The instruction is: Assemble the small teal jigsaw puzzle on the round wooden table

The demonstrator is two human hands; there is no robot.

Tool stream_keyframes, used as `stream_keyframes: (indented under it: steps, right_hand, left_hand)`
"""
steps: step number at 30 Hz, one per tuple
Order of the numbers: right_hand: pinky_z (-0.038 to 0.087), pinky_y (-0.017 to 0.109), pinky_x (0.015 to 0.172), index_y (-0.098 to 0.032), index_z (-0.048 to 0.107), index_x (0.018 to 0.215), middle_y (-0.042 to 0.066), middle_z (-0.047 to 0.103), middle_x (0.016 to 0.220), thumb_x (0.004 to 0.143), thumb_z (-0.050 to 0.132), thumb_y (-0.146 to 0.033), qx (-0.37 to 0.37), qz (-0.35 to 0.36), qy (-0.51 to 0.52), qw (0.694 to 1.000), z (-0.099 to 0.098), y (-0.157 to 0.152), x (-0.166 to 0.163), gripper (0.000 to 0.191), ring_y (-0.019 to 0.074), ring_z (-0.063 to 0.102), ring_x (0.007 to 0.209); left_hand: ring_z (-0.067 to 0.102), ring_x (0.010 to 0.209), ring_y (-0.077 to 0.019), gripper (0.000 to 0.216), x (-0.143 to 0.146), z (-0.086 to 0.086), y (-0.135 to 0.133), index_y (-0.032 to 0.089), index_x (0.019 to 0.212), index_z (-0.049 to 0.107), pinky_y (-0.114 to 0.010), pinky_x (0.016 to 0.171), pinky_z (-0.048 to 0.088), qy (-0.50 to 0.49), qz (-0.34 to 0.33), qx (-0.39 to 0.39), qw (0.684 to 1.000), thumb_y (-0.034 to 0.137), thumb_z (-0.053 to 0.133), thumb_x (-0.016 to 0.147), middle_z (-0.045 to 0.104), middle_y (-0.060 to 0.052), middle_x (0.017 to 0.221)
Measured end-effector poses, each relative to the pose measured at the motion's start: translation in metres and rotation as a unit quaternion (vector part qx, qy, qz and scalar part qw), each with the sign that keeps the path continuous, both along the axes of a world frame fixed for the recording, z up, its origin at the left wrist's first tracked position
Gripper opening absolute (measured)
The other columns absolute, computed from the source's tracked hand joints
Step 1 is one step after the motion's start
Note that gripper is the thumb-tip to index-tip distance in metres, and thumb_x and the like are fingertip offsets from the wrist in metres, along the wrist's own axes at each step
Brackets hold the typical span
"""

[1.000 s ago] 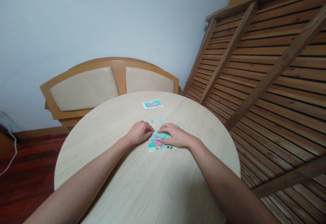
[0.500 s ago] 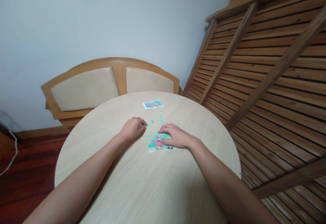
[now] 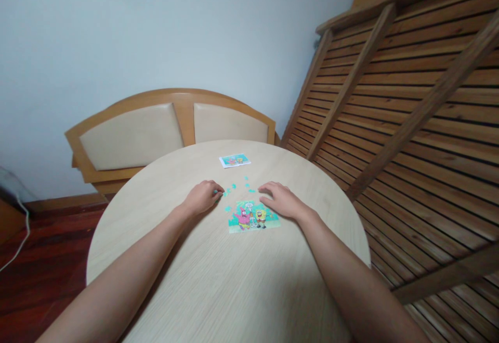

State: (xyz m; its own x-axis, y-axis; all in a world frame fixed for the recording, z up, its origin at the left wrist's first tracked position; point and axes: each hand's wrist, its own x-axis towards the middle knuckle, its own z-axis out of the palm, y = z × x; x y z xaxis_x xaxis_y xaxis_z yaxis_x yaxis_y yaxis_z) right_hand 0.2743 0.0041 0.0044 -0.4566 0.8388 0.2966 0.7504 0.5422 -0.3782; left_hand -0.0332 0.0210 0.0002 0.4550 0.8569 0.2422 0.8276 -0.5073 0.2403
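Observation:
A partly assembled jigsaw puzzle [image 3: 244, 220] lies on the round table, showing a pink starfish and a yellow sponge figure on a teal background. Its upper left edge is uneven. My left hand [image 3: 203, 197] rests left of it, thumb and fingers closed around a small teal jigsaw piece [image 3: 215, 192], mostly hidden. Fingers apart, my right hand [image 3: 283, 200] is over the table by the puzzle's upper right corner and partly covers it. Near its fingertips lies a loose teal piece [image 3: 251, 190]. Several more loose pieces [image 3: 234, 186] are scattered between the hands.
Behind the pieces lies a folded picture sheet [image 3: 234, 160] with the same cartoon figures. The pale wooden table [image 3: 218, 280] stands before a padded headboard [image 3: 132, 135] at the wall. A slatted wooden frame [image 3: 413, 124] leans along the right side.
My right hand has lifted off the puzzle and moved right and slightly up, uncovering the yellow figure and the upper part of the picture. My left hand has stayed nearly still.

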Motion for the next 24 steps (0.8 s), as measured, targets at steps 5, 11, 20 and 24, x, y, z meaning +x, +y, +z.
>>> stream_keyframes:
  steps: [5,11,20,24]
  right_hand:
    - [0.044,0.036,0.102,-0.017,0.068,0.117,0.012,0.068,0.121,0.091,0.058,-0.027,0.011,-0.075,-0.026,0.997,-0.005,0.009,0.014,0.030,0.0236,0.062,0.113]
    - [0.045,0.033,0.100,-0.017,0.073,0.111,0.011,0.070,0.117,0.090,0.058,-0.026,-0.004,-0.078,-0.045,0.996,-0.012,0.015,0.019,0.027,0.0231,0.063,0.111]
    - [0.044,0.032,0.101,-0.018,0.073,0.111,0.011,0.071,0.117,0.089,0.057,-0.023,-0.012,-0.069,-0.040,0.997,-0.013,0.014,0.015,0.028,0.0226,0.063,0.112]
    - [0.044,0.032,0.101,-0.017,0.073,0.112,0.011,0.070,0.117,0.090,0.057,-0.024,-0.012,-0.068,-0.044,0.997,-0.010,0.011,0.012,0.028,0.0225,0.063,0.112]
  left_hand:
    - [0.066,0.093,-0.0219,0.026,-0.003,-0.002,0.001,0.020,0.100,0.076,-0.031,0.086,0.049,-0.010,-0.024,-0.006,1.000,0.032,0.055,0.090,0.073,-0.009,0.104]
    - [0.066,0.091,-0.0220,0.024,-0.005,-0.002,0.004,0.020,0.098,0.077,-0.031,0.086,0.049,-0.018,-0.035,-0.013,0.999,0.031,0.056,0.089,0.073,-0.009,0.103]
    - [0.065,0.094,-0.0243,0.021,0.009,-0.006,-0.003,0.019,0.096,0.074,-0.034,0.088,0.048,-0.025,0.003,0.024,0.999,0.034,0.060,0.088,0.071,-0.010,0.100]
    - [0.065,0.093,-0.0240,0.015,0.013,-0.010,-0.001,0.017,0.090,0.072,-0.033,0.087,0.048,-0.043,0.010,-0.001,0.999,0.027,0.062,0.085,0.072,-0.010,0.097]
